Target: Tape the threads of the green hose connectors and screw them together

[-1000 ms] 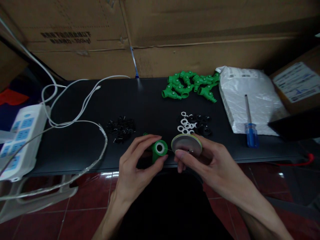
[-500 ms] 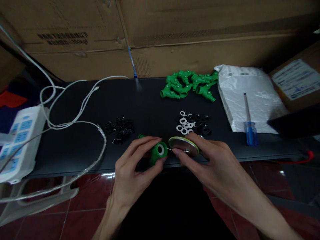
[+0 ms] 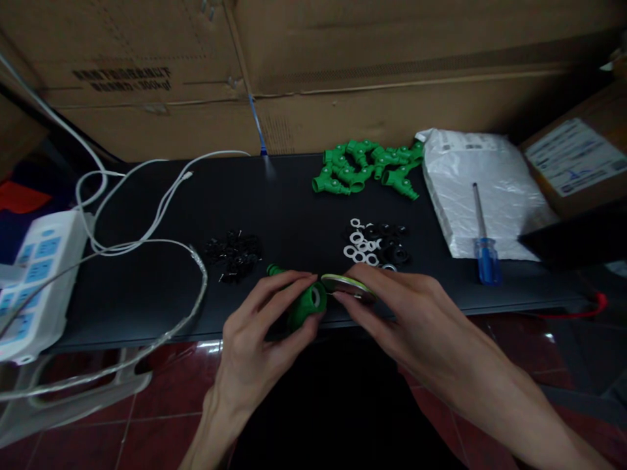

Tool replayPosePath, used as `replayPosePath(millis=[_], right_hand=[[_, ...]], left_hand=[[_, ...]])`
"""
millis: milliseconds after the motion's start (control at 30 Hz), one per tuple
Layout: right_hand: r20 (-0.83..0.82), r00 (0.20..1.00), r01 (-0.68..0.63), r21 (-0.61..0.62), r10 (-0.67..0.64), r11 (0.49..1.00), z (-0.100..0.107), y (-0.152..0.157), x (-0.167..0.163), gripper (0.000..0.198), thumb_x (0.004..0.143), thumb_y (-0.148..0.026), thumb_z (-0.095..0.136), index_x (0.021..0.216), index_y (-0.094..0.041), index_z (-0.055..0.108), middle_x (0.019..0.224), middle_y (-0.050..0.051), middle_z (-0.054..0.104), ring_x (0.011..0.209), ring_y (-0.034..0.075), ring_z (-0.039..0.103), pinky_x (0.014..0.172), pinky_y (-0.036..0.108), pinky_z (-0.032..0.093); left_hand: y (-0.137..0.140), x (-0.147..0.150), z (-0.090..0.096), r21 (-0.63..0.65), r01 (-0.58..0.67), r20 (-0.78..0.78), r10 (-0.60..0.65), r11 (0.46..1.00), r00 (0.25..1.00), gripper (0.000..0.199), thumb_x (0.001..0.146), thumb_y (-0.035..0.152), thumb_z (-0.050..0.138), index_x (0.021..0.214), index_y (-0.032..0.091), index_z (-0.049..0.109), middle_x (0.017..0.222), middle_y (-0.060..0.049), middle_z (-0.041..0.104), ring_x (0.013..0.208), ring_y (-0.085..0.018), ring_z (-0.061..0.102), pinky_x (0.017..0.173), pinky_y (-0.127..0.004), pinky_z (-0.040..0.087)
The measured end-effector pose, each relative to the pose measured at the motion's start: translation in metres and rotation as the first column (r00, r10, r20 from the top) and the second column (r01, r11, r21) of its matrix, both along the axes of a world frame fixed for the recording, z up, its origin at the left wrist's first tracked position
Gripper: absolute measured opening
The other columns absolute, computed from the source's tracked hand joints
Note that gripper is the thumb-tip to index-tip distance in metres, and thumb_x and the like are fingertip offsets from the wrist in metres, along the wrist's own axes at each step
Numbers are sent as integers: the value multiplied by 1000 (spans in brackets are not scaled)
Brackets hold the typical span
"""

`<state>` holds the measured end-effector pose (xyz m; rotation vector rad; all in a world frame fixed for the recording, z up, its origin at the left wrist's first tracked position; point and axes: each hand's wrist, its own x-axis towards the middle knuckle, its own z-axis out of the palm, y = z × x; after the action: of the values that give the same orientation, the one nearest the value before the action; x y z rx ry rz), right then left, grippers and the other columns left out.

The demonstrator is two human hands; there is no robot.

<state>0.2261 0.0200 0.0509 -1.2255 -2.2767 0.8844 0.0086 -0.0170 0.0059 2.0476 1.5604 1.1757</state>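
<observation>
My left hand [image 3: 267, 329] is closed around a green plastic pipe fitting [image 3: 304, 305], its open end turned to the right. A white ring [image 3: 316, 297] shows inside that opening. My right hand [image 3: 409, 307] pinches a round flat disc [image 3: 345, 285] with a yellow-green rim and a dark metallic underside. A thin metal tip sticks out from the disc beside the fitting's mouth; whether it touches is too small to tell. Beyond my right hand lie several white washers [image 3: 356, 239] and black rings [image 3: 394, 252]. Small black parts [image 3: 234, 254] sit in a pile beyond my left hand.
More green fittings [image 3: 360, 166] are grouped at the back of the dark table [image 3: 284, 209]. At the right, a blue screwdriver [image 3: 486, 258] rests against a white plastic package [image 3: 482, 183]. White cables [image 3: 161, 212] and a power strip [image 3: 42, 281] occupy the left. Cardboard boxes [image 3: 313, 65] stand behind.
My right hand has brought the disc left, close up to the fitting's mouth, and tilted it flatter. In my left hand, the fitting's opening has turned further to the right.
</observation>
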Motion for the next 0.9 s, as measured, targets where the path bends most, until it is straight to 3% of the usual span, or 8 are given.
replayPosePath(millis=[167, 333, 633, 900], right_hand=[[13, 999, -43, 27, 42, 999, 6, 0, -2, 31, 107, -40, 49, 132, -28, 63, 131, 7, 69, 121, 26, 65, 98, 35, 55], [20, 998, -56, 7, 56, 998, 14, 4, -5, 23, 108, -33, 46, 116, -26, 66, 114, 6, 73, 103, 20, 70, 83, 30, 57], [18, 999, -50, 36, 49, 998, 14, -5, -8, 25, 110, -36, 41, 123, -24, 59, 119, 5, 70, 113, 19, 67, 84, 28, 55], [-44, 997, -62, 6, 62, 998, -2, 10, -12, 4, 102, -27, 62, 105, -26, 60, 90, -7, 67, 77, 9, 65, 70, 19, 46]], left_hand=[[-1, -4, 1, 18, 31, 32, -32, 999, 999, 38, 89, 12, 73, 125, 23, 67, 123, -3, 70, 110, -16, 69, 101, -28, 56], [-2, -7, 2, 0, 45, 70, -45, 999, 997, 39, 87, 11, 75, 124, 22, 69, 121, -3, 70, 108, -16, 69, 100, -28, 56], [0, -9, 0, 59, 53, 25, -55, 997, 998, 40, 86, 9, 76, 124, 19, 70, 120, -4, 71, 106, -15, 69, 97, -27, 57], [-3, -9, 1, 83, 52, 44, -55, 995, 997, 40, 84, 10, 79, 122, 20, 71, 117, -4, 72, 102, -16, 70, 90, -28, 60]])
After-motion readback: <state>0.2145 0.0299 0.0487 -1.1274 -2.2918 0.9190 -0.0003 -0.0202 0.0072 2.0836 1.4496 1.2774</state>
